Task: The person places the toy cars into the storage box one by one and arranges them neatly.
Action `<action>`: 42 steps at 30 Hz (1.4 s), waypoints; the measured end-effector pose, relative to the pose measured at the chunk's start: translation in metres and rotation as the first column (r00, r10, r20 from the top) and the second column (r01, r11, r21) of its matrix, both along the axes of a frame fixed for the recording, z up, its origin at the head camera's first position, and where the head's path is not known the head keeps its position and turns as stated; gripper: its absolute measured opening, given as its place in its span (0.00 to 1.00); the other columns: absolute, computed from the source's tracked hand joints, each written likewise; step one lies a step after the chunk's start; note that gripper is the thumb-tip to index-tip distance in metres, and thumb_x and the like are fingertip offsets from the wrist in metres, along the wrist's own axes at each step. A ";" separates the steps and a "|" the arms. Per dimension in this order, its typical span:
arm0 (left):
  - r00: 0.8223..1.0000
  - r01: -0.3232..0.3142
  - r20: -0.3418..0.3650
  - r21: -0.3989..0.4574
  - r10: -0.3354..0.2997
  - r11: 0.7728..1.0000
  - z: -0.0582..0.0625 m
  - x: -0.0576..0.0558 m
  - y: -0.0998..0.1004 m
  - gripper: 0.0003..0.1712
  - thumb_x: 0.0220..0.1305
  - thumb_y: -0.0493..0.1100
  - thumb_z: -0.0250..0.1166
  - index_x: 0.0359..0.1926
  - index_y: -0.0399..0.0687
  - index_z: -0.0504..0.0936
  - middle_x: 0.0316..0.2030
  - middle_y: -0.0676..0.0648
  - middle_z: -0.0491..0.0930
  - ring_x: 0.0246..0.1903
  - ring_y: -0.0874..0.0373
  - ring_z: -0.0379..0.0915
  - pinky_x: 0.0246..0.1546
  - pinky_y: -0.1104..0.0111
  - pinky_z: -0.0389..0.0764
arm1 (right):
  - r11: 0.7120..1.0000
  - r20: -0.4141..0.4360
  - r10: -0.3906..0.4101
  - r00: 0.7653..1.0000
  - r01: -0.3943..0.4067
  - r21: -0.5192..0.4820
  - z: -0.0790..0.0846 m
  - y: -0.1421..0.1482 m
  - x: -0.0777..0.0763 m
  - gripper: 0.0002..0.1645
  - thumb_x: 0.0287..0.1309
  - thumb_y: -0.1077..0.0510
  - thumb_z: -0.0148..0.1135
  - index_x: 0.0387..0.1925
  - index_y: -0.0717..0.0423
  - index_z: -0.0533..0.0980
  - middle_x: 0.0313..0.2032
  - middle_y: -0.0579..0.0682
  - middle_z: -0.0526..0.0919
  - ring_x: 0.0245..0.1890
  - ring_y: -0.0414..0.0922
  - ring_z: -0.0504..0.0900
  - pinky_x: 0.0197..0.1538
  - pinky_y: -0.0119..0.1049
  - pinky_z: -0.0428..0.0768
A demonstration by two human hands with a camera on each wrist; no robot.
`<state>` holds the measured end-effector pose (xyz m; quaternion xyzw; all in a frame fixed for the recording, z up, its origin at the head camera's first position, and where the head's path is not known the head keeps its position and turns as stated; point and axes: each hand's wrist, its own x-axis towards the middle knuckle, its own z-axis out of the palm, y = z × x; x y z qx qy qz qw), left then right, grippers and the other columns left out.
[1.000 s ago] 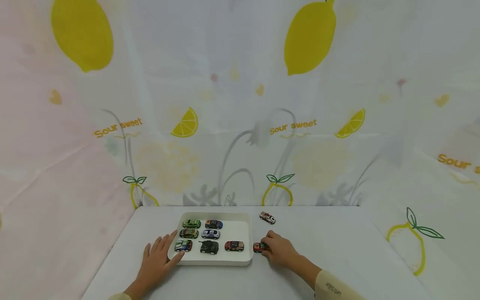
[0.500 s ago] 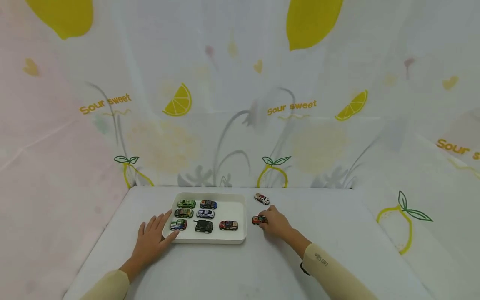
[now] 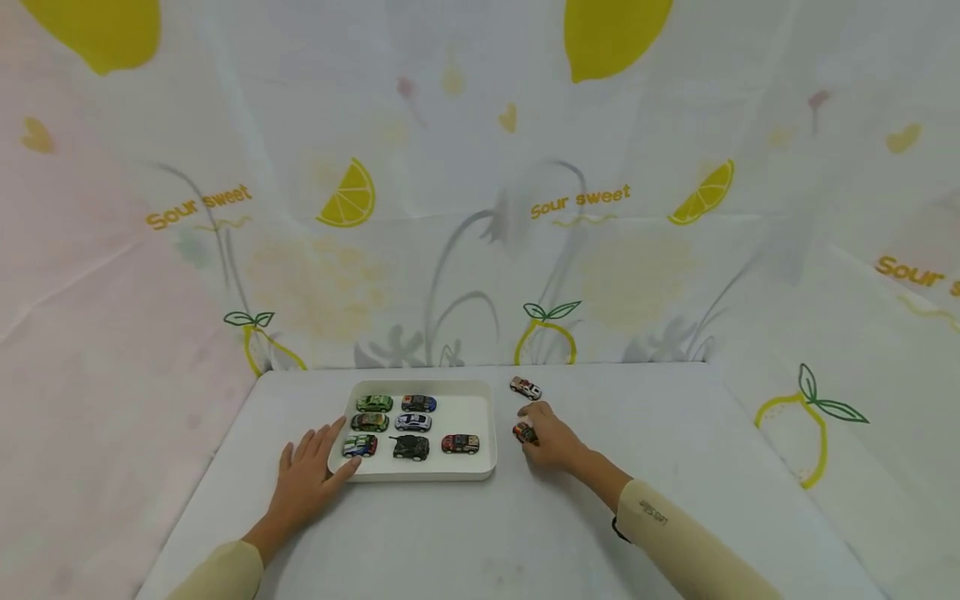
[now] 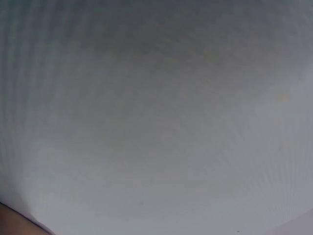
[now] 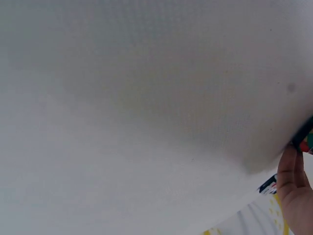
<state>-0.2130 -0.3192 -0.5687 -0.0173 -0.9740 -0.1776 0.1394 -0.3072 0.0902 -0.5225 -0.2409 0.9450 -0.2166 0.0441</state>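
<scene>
My right hand [image 3: 553, 439] pinches a red and green toy car [image 3: 526, 433] just right of the white tray [image 3: 457, 477]. In the right wrist view, the fingers [image 5: 288, 169] touch that car [image 5: 307, 141] at the right edge. My left hand [image 3: 306, 473] rests against the tray's left side with its fingers spread, the thumb near the front left corner. Inside the tray stand several toy cars, including a red one [image 3: 461, 444], a white one [image 3: 413, 422] and a green one [image 3: 374, 403], plus a dark toy tank [image 3: 410, 447].
A white and red toy car [image 3: 526, 388] stands on the white tabletop [image 3: 637, 433], behind my right hand. A lemon-print cloth [image 3: 420, 275] hangs behind the table and along its sides. The left wrist view shows mostly white surface.
My right hand has drawn the red and green toy car slightly away from the tray's right wall and turned it. The head view has tilted downward. My left hand stays at the tray.
</scene>
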 end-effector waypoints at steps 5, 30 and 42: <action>1.000 0.001 -0.017 -0.001 -0.001 1.000 0.000 0.000 0.002 0.45 0.57 0.69 0.52 0.71 0.59 0.51 0.63 0.34 0.62 0.63 0.33 0.51 0.59 0.36 0.43 | 0.994 0.008 -0.106 0.994 0.106 0.029 -0.002 -0.001 -0.002 0.27 0.50 0.53 0.66 0.51 0.60 0.71 0.39 0.51 0.76 0.37 0.43 0.75 0.42 0.40 0.77; 0.999 -0.030 0.033 -0.004 0.030 1.000 -0.001 0.002 0.002 0.45 0.58 0.71 0.50 0.71 0.59 0.50 0.64 0.36 0.60 0.64 0.34 0.49 0.60 0.37 0.42 | 0.986 -0.152 -0.164 0.975 0.166 0.001 0.008 -0.018 -0.013 0.14 0.44 0.56 0.64 0.35 0.58 0.78 0.30 0.49 0.75 0.27 0.41 0.70 0.26 0.32 0.69; 1.000 -0.025 0.001 -0.001 0.025 1.000 -0.001 0.003 0.004 0.45 0.58 0.70 0.51 0.70 0.58 0.52 0.63 0.36 0.62 0.64 0.35 0.51 0.60 0.37 0.43 | 0.976 -0.269 -0.137 0.953 0.085 -0.199 0.013 -0.042 -0.015 0.21 0.52 0.56 0.65 0.48 0.61 0.76 0.47 0.59 0.77 0.45 0.49 0.77 0.44 0.44 0.78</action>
